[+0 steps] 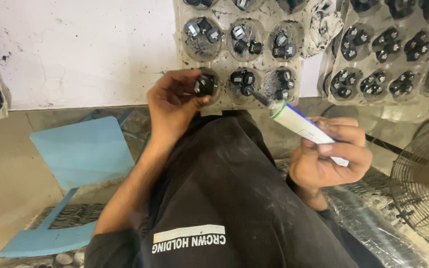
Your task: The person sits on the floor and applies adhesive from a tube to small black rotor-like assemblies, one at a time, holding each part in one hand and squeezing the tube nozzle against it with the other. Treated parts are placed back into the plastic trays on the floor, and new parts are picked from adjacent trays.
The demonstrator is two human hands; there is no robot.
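Holding a white tube (306, 130) clenched in the right hand (328, 154), its long axis slants up-left with the dark nozzle toward the clear tray (224, 62), while left-hand fingers (187, 97) pinch a small black part (204, 85).

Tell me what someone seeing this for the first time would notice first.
Probably the two hands at centre: the left hand pinches a small black part at the edge of a clear plastic tray of similar black parts, while the right hand grips a white tube, its dark nozzle aimed at that tray. A light blue chair stands lower left, and a wire fan guard sits at the right edge.
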